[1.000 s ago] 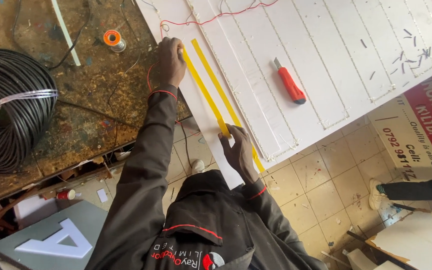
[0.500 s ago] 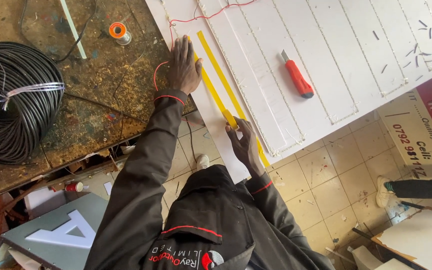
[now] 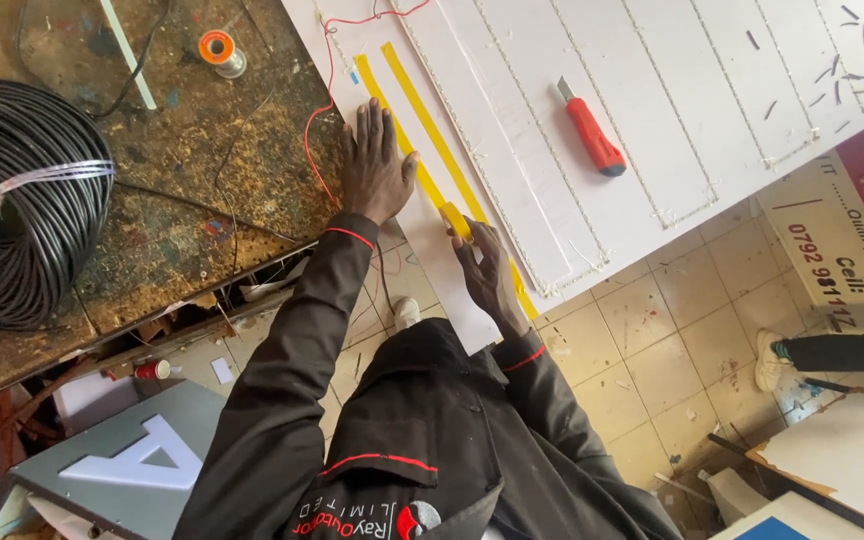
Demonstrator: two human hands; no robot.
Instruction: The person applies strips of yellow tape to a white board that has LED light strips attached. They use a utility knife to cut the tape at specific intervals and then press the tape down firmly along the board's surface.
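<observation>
White panel [image 3: 652, 100] under both hands [image 3: 377, 165]

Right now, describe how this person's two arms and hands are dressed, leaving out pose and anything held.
Both arms wear long, dark grey jacket sleeves, each ending in a thin red piping band at the cuff. The left sleeve and right sleeve look alike. The left hand and right hand are bare: no gloves, rings or watch visible.

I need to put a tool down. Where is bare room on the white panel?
Bare panel lies between the yellow strips and the red utility knife, and right of the knife. Crowded: the panel's near edge, where the left hand and right hand work.
</observation>
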